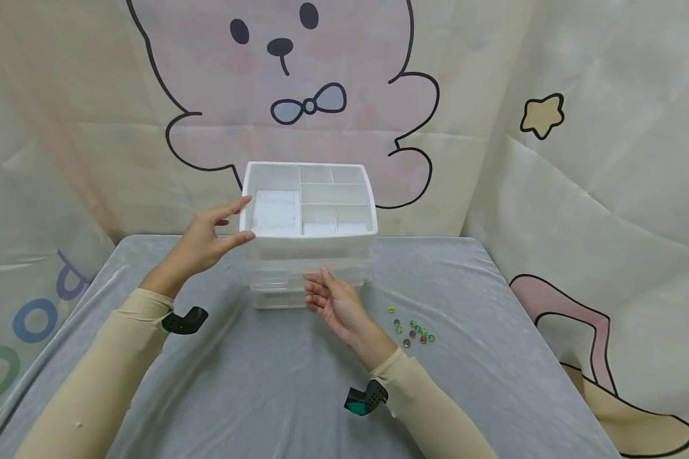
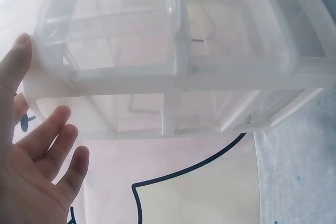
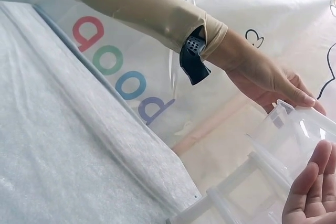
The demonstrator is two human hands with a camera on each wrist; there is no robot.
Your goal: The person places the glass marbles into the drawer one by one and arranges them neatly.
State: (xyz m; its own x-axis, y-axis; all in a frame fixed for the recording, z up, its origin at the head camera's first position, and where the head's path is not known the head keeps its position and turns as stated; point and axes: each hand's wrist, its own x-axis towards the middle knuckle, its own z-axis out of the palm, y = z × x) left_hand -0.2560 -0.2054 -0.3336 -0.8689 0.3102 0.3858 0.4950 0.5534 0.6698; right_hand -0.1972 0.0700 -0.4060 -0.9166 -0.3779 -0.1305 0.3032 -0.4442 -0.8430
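Observation:
A translucent plastic drawer box (image 1: 309, 255) stands upright at the back of the table. Its white-rimmed top tray (image 1: 333, 191) is split into several compartments. My left hand (image 1: 200, 239) touches the tray's left side, thumb and index finger spread apart at the rim. In the left wrist view, the other fingers of that left hand (image 2: 44, 166) hang loose beside the box. In front of the lower drawers is my right hand (image 1: 344, 309), fingers loosely bent and nothing visible in them. Whether its fingertips touch the drawer front cannot be told.
Several small glass marbles (image 1: 413, 328), green, yellow and brownish, lie scattered on the grey cloth-covered table (image 1: 252, 389) to the right of my right hand. Printed curtains (image 1: 471, 115) hang behind the table and at both sides.

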